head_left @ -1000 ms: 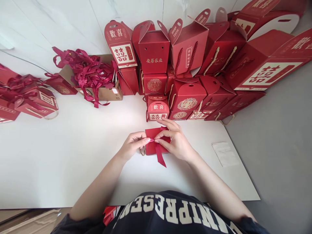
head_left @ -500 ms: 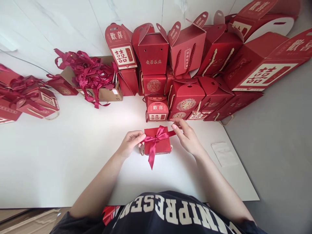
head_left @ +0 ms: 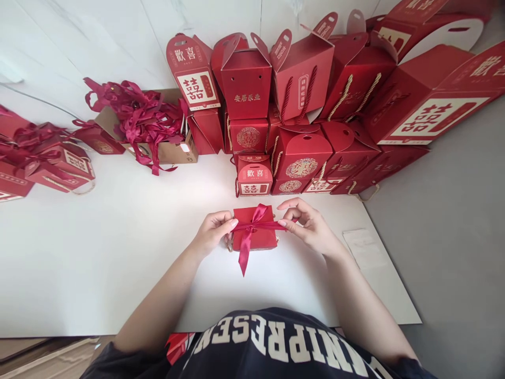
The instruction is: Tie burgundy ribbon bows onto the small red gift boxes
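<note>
A small red gift box (head_left: pixel 254 242) lies on the white table with a dark red satin ribbow (head_left: pixel 248 237) tied across it, one tail hanging toward me. My left hand (head_left: pixel 215 232) is at the box's left edge, its fingertips pinching the ribbon by the knot. My right hand (head_left: pixel 305 226) is to the right of the box, thumb and forefinger holding the ribbon stretched out sideways. A twisted jute rope handle shows under the box's left edge. The box's underside is hidden.
Many red gift boxes with rope handles (head_left: pixel 302 79) are stacked along the far edge of the white table (head_left: pixel 98 263). A cardboard carton (head_left: pixel 173 150) holds tangled ribbons at the back left. Tied boxes (head_left: pixel 59 163) lie at the left. A white paper sheet (head_left: pixel 365 248) lies at the right.
One second ago both hands worked close together at the knot. The bow now shows, and my right hand has moved right, drawing the ribbon out flat across the box.
</note>
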A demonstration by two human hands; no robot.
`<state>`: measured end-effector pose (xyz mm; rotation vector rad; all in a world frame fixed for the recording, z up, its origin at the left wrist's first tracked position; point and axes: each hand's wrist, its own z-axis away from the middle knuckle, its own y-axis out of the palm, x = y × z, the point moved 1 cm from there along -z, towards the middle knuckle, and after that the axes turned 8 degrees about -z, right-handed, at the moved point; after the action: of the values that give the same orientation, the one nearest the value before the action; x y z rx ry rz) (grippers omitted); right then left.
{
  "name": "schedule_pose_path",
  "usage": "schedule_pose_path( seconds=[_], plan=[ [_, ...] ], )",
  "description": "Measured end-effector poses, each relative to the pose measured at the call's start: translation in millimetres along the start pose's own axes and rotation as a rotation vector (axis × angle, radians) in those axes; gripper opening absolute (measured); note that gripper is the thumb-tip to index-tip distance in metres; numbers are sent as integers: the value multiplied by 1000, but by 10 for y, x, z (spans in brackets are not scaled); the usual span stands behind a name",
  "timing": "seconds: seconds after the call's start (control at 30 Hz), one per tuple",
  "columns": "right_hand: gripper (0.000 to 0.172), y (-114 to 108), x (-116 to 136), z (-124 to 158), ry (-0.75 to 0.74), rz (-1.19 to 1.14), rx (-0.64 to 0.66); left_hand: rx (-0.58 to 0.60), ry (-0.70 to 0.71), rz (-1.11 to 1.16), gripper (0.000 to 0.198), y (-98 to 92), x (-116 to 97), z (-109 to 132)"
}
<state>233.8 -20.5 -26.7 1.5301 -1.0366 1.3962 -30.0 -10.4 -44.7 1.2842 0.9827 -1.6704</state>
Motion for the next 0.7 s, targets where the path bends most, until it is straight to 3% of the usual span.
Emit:
schedule_pose_path(
  seconds=[0.23, 0.43, 0.6, 0.7],
  plan=[
    [17, -73, -20, 19, 51, 25, 125, 4, -2, -24, 41, -6, 8, -17],
    [37, -166, 4, 38, 184, 89, 197, 17, 77, -84, 39, -99, -85, 21],
    [36, -86, -30, 2, 144, 207, 119, 11, 131, -73, 42, -159, -132, 47],
    [27, -18, -38, -10, -35, 370, -114, 31, 136, -64, 42, -160, -149, 65]
  ],
)
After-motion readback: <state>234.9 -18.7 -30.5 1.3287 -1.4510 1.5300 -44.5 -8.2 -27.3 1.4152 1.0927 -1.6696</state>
